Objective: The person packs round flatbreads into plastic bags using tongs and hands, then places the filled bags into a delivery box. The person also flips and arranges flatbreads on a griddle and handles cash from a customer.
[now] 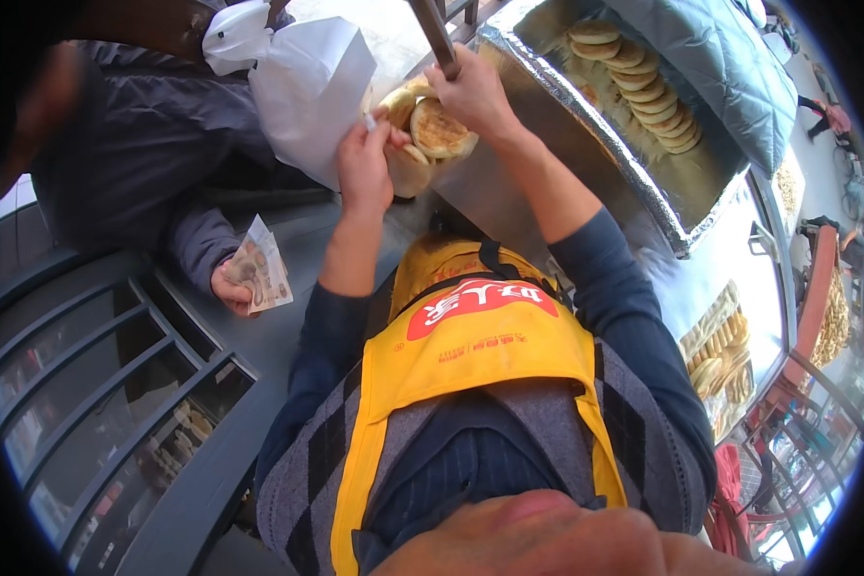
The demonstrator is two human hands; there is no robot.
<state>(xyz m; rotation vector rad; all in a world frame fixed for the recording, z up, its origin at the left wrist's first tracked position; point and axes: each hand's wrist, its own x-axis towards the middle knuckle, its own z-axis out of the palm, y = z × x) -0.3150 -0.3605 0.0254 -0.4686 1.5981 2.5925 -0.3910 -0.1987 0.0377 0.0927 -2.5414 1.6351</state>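
Several round flatbreads (438, 129) lie bunched together beneath my hands, apparently in a thin bag whose outline is hard to make out. On their left side my left hand (366, 164) pinches a small white bit, seemingly the bag's edge. Over the upper right of the breads, my right hand (475, 93) closes around the lower end of a brown bar (433, 32). The bar's far end runs out of view. A full white plastic bag (309, 93), knotted at its top, hangs just left of my left hand.
Another person's hand (232, 289) holds out banknotes (261, 270) at the left. A foil-rimmed box (612, 155) with stacked flatbreads (648, 93) stands at the right, under a quilted cover (720, 65). More breads (720, 360) lie lower right. Grey railings (108, 381) fill the lower left.
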